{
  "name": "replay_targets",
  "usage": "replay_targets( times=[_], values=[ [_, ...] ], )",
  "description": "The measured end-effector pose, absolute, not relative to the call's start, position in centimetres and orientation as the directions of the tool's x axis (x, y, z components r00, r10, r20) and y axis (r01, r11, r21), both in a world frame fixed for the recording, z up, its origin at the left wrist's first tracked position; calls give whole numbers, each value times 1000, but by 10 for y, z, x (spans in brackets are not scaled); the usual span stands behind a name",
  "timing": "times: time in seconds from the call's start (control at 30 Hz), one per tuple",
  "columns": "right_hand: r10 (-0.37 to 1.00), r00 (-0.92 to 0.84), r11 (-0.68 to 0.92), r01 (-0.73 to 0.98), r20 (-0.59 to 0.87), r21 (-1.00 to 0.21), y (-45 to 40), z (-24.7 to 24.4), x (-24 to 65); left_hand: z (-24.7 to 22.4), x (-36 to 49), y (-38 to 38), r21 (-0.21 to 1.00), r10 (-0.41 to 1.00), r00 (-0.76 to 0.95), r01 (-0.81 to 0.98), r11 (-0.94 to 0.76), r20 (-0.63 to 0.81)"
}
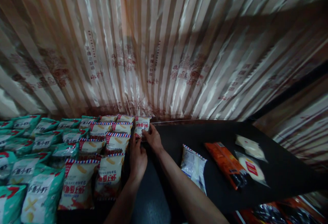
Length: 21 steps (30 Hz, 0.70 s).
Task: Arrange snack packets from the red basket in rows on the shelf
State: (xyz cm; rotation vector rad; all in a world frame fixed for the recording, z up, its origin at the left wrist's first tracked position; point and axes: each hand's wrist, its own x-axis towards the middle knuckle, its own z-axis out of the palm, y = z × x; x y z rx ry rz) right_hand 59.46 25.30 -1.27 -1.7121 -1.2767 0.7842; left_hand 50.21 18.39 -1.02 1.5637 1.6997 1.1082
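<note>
Both my hands are at the back of the dark table, around a small cream snack bag with a red-and-blue striped top edge. My right hand grips the bag's right side, thumb on its front. At its lower left is my left hand, fingers bent and touching the bag's lower edge; the exact grip is partly hidden. Rows of matching cream snack bags stand just left of my left hand, slightly tilted back. Right of my right forearm, a silver-backed snack bag lies face down.
Teal snack bags fill the left side in several rows. To the right lie an orange packet and two clear packs with pale contents. More orange packets sit at the lower right. A striped, printed plastic sheet hangs behind the table.
</note>
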Motion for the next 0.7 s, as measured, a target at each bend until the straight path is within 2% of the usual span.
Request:
replay_targets(
  times=[0.33, 0.5, 0.7],
  values=[
    [972, 233, -85, 420, 17, -903, 251, -7, 595, -14, 503, 182, 824, 966, -196, 566, -30, 170],
    [954, 300, -122, 449, 21, -885, 246, -3, 592, -12, 506, 180, 805, 961, -199, 592, -37, 191],
    [944, 317, -48, 405, 91, -913, 241, -11, 589, -13, 507, 180, 804, 963, -176, 591, -62, 204]
  ],
)
